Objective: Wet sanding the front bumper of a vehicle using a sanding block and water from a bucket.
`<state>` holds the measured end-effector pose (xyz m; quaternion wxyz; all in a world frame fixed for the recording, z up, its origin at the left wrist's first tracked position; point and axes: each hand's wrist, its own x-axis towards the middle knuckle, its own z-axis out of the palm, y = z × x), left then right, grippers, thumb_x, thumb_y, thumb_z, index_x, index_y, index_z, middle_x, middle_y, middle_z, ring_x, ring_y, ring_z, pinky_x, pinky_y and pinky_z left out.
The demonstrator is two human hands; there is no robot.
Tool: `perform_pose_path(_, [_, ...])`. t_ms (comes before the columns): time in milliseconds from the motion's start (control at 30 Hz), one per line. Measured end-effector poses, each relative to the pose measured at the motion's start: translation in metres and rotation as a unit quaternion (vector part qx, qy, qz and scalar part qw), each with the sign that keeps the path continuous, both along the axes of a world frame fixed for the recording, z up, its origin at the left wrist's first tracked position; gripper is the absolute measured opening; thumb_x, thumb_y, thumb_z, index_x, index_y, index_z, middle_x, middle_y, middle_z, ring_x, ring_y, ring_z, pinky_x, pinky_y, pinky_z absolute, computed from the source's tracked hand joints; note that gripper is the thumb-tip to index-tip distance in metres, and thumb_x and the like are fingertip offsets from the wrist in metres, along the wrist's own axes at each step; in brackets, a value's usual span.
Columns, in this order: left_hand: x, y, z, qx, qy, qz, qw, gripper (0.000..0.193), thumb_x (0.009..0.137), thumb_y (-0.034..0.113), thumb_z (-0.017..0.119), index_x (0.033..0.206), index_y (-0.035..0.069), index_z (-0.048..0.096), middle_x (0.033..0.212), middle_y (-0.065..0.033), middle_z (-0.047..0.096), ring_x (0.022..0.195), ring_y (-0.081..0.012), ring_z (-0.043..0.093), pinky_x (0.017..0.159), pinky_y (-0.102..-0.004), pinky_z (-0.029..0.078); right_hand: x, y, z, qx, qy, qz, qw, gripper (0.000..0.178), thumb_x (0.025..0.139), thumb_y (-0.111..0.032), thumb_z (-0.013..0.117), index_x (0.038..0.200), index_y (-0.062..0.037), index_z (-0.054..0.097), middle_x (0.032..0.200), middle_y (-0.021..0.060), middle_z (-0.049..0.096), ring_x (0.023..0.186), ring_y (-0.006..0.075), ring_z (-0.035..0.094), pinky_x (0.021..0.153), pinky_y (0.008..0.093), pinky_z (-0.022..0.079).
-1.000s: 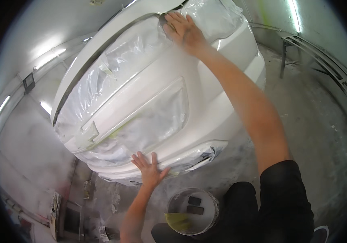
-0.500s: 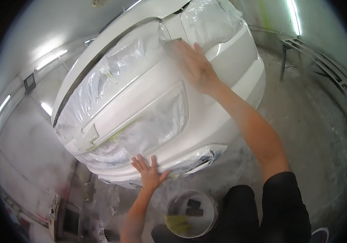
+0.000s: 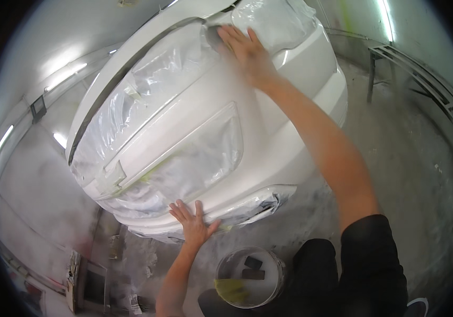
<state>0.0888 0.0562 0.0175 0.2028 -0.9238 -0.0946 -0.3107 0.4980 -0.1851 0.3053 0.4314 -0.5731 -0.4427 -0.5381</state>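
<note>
A white car body (image 3: 269,108) fills the middle, its openings masked with clear plastic film (image 3: 168,58). Fingers spread, my left hand (image 3: 193,224) lies on the car's lower edge beside the masked bumper and holds nothing. My right hand (image 3: 250,55) reaches far up the panel, pressed flat over a dark grey sanding pad (image 3: 214,36) against the bodywork between two masked areas. Most of that pad is hidden under the fingers, so its exact kind is unclear. Slight blur covers the right hand.
Between my knees stands a round clear bucket (image 3: 276,288) with two dark blocks (image 3: 253,274) and a yellow-green cloth (image 3: 230,290). A metal rack (image 3: 422,79) stands at the far right. Scraps and a frame-like panel (image 3: 94,285) lie at the lower left.
My right hand and the grey pad have slid up and slightly left along the panel. The left hand stays in place on the lower edge.
</note>
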Motion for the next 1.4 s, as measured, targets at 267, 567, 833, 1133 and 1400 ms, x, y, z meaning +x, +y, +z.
perform_pose_path(267, [-0.015, 0.006, -0.003, 0.009, -0.004, 0.028, 1.0, 0.117, 0.085, 0.072, 0.08, 0.172, 0.016, 0.025, 0.169, -0.0493, -0.003, 0.153, -0.0775, -0.006, 0.116, -0.0903, 0.005, -0.045, 0.026, -0.062, 0.12, -0.02, 0.042, 0.992, 0.031, 0.104, -0.021, 0.064, 0.128, -0.002, 0.069, 0.142, 0.0198, 0.066, 0.131, 0.0375, 0.063, 0.112, 0.0592, 0.044])
perform_pose_path(567, [-0.015, 0.008, 0.0, 0.008, 0.024, 0.057, 0.998, 0.116, 0.087, 0.076, 0.074, 0.169, 0.008, 0.027, 0.171, -0.0473, -0.01, 0.154, -0.0746, -0.014, 0.119, -0.0871, 0.002, -0.039, 0.032, -0.04, 0.092, -0.036, -0.022, 0.995, 0.037, 0.103, -0.022, 0.066, 0.135, -0.0022, 0.066, 0.146, 0.0171, 0.065, 0.138, 0.0396, 0.059, 0.115, 0.0624, 0.043])
perform_pose_path(833, [0.006, 0.002, -0.005, 0.01, 0.013, 0.015, 1.0, 0.117, 0.087, 0.075, 0.075, 0.171, 0.01, 0.024, 0.172, -0.0453, -0.013, 0.154, -0.0737, -0.015, 0.119, -0.0869, 0.001, 0.012, 0.021, 0.005, 0.015, -0.026, -0.108, 0.994, 0.053, 0.109, -0.022, 0.055, 0.158, -0.0017, 0.053, 0.17, 0.0176, 0.046, 0.156, 0.037, 0.045, 0.129, 0.0626, 0.028])
perform_pose_path(1133, [0.007, 0.005, -0.007, 0.034, 0.005, -0.009, 0.999, 0.124, 0.086, 0.075, 0.076, 0.175, 0.013, 0.016, 0.172, -0.0457, -0.013, 0.154, -0.0739, -0.014, 0.119, -0.0873, 0.001, 0.001, -0.006, -0.005, 0.059, -0.074, -0.029, 0.995, 0.035, 0.107, -0.025, 0.06, 0.137, -0.0052, 0.063, 0.139, 0.0148, 0.065, 0.133, 0.0342, 0.06, 0.121, 0.0618, 0.035])
perform_pose_path(1400, [-0.004, 0.002, -0.004, 0.003, 0.021, 0.031, 0.999, 0.114, 0.088, 0.07, 0.078, 0.17, 0.011, 0.025, 0.169, -0.0492, -0.007, 0.152, -0.0784, -0.009, 0.116, -0.0902, 0.003, -0.064, 0.006, -0.082, 0.103, -0.002, 0.045, 0.994, 0.039, 0.107, -0.024, 0.061, 0.135, 0.0025, 0.063, 0.152, 0.0221, 0.059, 0.135, 0.0403, 0.059, 0.121, 0.0588, 0.037])
